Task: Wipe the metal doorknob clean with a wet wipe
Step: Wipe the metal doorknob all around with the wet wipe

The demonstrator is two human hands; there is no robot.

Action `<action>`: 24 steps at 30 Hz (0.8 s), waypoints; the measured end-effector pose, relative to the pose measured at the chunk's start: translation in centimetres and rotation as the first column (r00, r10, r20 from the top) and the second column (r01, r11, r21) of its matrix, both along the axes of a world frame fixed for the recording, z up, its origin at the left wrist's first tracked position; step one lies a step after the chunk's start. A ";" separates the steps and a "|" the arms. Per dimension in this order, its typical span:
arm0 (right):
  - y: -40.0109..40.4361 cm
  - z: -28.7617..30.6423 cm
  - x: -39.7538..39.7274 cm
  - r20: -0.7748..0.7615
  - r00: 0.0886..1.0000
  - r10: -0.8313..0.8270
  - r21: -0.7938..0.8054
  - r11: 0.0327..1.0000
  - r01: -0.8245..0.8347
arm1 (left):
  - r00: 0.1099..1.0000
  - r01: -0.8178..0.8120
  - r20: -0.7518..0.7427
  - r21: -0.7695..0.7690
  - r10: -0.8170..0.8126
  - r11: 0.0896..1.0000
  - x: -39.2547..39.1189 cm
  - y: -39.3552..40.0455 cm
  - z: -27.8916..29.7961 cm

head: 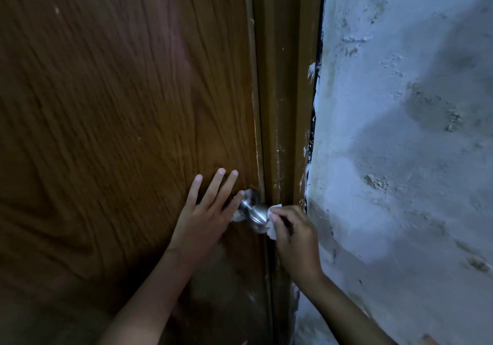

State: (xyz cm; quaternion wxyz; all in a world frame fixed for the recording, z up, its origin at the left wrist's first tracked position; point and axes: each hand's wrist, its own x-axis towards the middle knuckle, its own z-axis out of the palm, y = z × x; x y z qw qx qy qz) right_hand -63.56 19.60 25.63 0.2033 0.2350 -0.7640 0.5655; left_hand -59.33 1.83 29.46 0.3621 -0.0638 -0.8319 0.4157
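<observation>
My right hand [293, 240] pinches the crumpled white wipe [272, 227] against the rounded steel knob [253, 212], right of my left hand [205, 211], fingers straight, flat on the grained wooden door [120, 104].

The left hand [204, 216] lay flat with its fingers straight and spread, pointing up and slightly right, its bare forearm reaching up from the lower left. The right hand [292, 234] was curled, knuckles toward the camera, fingertips pinched together at its upper left, its bare forearm coming in from the lower right.
</observation>
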 end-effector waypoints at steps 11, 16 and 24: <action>0.3 -1.9 1.3 0.175 0.983 0.050 0.025 0.998 -0.055 | 1.000 -0.011 0.010 0.003 0.011 1.000 0.1 0.1 0.1; 0.4 -0.7 0.7 0.112 0.994 -0.001 -0.021 1.000 0.003 | 1.000 -0.005 0.002 -0.002 0.005 1.000 0.1 0.1 0.2; 0.7 -0.5 0.9 0.113 0.990 0.085 0.068 0.993 -0.093 | 1.000 -0.011 0.015 -0.005 0.011 1.000 0.2 0.0 0.1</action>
